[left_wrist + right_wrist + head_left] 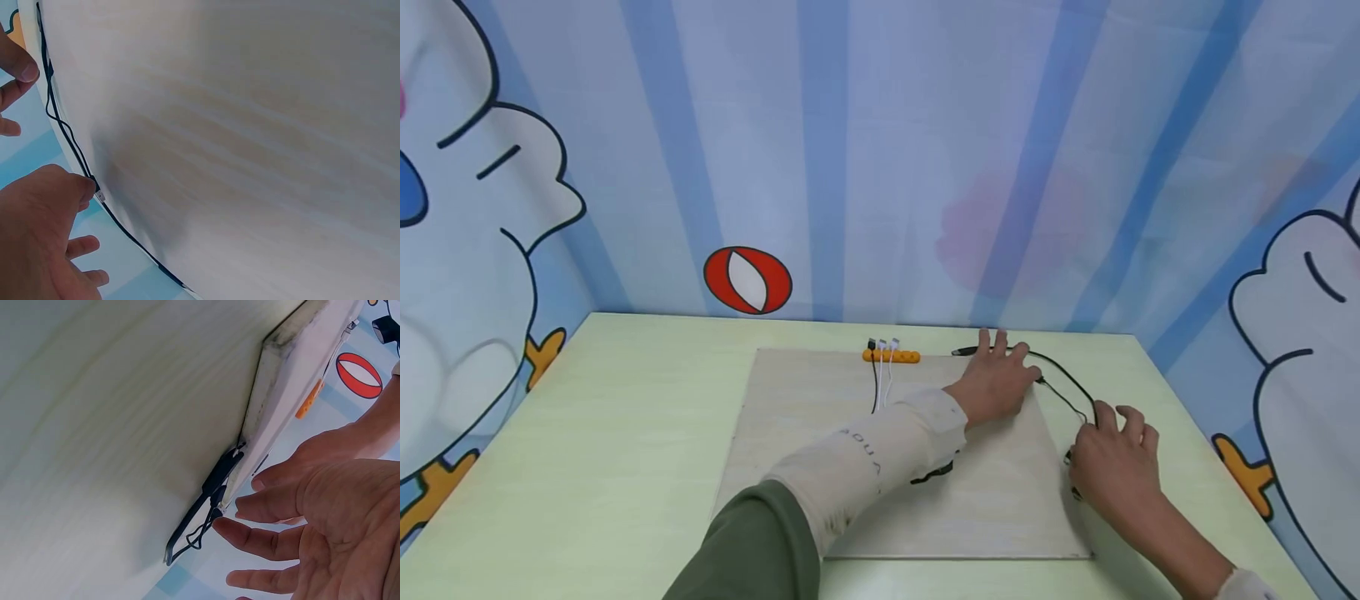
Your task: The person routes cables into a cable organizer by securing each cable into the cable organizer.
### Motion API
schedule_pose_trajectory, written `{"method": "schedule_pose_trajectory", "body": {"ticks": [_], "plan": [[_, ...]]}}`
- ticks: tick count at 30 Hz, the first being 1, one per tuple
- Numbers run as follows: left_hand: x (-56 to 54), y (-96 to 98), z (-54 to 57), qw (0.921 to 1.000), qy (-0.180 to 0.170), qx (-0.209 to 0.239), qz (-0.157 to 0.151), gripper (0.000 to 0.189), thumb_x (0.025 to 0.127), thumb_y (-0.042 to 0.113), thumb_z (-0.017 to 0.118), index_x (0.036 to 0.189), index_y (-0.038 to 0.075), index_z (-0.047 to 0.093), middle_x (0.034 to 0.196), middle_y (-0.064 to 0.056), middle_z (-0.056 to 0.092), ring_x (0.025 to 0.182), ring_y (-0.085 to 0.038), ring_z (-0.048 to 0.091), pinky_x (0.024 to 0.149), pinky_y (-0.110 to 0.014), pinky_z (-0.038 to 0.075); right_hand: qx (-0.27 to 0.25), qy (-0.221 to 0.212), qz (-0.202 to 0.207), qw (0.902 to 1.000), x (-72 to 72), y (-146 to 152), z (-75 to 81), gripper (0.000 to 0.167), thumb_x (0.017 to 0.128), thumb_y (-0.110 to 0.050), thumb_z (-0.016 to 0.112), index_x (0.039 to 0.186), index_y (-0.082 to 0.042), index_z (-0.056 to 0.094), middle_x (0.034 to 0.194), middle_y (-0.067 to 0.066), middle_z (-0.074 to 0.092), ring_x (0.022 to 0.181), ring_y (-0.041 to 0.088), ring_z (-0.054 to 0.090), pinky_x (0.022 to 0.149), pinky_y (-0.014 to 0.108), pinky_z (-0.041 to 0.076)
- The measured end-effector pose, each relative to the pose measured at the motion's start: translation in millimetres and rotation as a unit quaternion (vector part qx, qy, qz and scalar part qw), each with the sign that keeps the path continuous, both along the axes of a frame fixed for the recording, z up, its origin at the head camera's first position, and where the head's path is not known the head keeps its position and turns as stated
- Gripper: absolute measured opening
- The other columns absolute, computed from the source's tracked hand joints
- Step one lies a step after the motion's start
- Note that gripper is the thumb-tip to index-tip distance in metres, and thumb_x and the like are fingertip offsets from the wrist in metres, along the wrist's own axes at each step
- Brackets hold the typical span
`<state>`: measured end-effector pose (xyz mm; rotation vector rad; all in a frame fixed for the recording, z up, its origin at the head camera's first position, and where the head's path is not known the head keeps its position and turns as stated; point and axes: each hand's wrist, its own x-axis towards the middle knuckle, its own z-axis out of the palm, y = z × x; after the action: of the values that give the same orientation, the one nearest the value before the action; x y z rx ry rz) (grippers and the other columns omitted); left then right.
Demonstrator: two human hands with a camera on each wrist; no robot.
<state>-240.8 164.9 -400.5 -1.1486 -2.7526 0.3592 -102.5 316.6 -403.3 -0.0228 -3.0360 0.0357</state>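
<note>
At the far right corner of the pale board [1000,500], my left hand [996,387] reaches across with several fingers spread. Its thumb and forefinger pinch a small black cable plug [94,183] with a silver tip at the board's edge. A black cable [1067,373] runs from a plug behind the left hand, curving down to the right. My right hand [1116,458] hovers beside the board's right edge. Its fingers [265,540] are loosely bent and apart, close to the looped black cable [187,525], with nothing gripped.
An orange cable holder [891,357] sits at the board's back edge, with one black and two white cables [881,383] in it. The pale table [625,433] extends around the board. Behind it hangs a blue striped backdrop [880,167] with printed cartoon shapes.
</note>
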Motion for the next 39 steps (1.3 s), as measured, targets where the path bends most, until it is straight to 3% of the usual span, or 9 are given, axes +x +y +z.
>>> {"method": "schedule_pose_trajectory", "body": {"ticks": [11, 20, 28, 32, 39], "plan": [[-0.4, 13.6, 1.0, 0.9998, -0.007, -0.018, -0.003, 0.045, 0.123, 0.029, 0.041, 0.163, 0.042, 0.057, 0.172, 0.002, 0.050, 0.170, -0.038, 0.035, 0.138, -0.057, 0.029, 0.017, 0.005, 0.005, 0.9998, 0.3, 4, -2.3, 0.016, 0.101, -0.001, 0.066, 0.089, 0.005, 0.075, 0.150, 0.044, 0.055, 0.145, 0.070, 0.039, 0.109, 0.080, 0.038], [-4.0, 23.7, -1.5, 0.9995, -0.015, -0.027, 0.004, 0.045, 0.125, 0.029, 0.039, 0.164, 0.043, 0.055, 0.174, 0.001, 0.048, 0.172, -0.039, 0.033, 0.139, -0.057, 0.027, 0.024, -0.014, -0.011, 0.9996, -7.9, 0, -3.8, 0.030, 0.105, -0.014, 0.073, 0.078, -0.002, 0.076, 0.146, 0.042, 0.059, 0.145, 0.068, 0.041, 0.111, 0.078, 0.039], [-3.9, 33.2, -3.2, 0.9990, 0.001, -0.042, 0.015, 0.045, 0.125, 0.027, 0.040, 0.163, 0.044, 0.056, 0.174, 0.002, 0.049, 0.170, -0.035, 0.038, 0.139, -0.053, 0.028, 0.027, -0.024, -0.016, 0.9992, -12.2, 1, -3.5, 0.035, 0.105, -0.016, 0.074, 0.072, -0.004, 0.071, 0.140, 0.042, 0.063, 0.144, 0.068, 0.042, 0.110, 0.078, 0.039], [-5.4, 38.9, -3.9, 0.9992, 0.005, -0.035, 0.020, 0.043, 0.124, 0.026, 0.042, 0.159, 0.041, 0.062, 0.170, 0.001, 0.054, 0.167, -0.034, 0.043, 0.139, -0.051, 0.028, 0.022, -0.018, -0.010, 0.9995, -13.4, 0, -3.5, 0.033, 0.101, -0.009, 0.073, 0.069, -0.006, 0.067, 0.135, 0.040, 0.066, 0.142, 0.067, 0.044, 0.109, 0.078, 0.040], [-10.0, 47.0, -10.1, 0.9998, 0.012, -0.013, 0.010, 0.035, 0.123, 0.024, 0.048, 0.136, 0.035, 0.078, 0.151, 0.002, 0.064, 0.158, -0.031, 0.052, 0.139, -0.051, 0.029, 0.039, 0.005, -0.001, 0.9992, -13.0, -3, -6.3, 0.028, 0.098, 0.001, 0.068, 0.070, -0.006, 0.067, 0.126, 0.036, 0.071, 0.138, 0.064, 0.048, 0.107, 0.075, 0.043]]}}
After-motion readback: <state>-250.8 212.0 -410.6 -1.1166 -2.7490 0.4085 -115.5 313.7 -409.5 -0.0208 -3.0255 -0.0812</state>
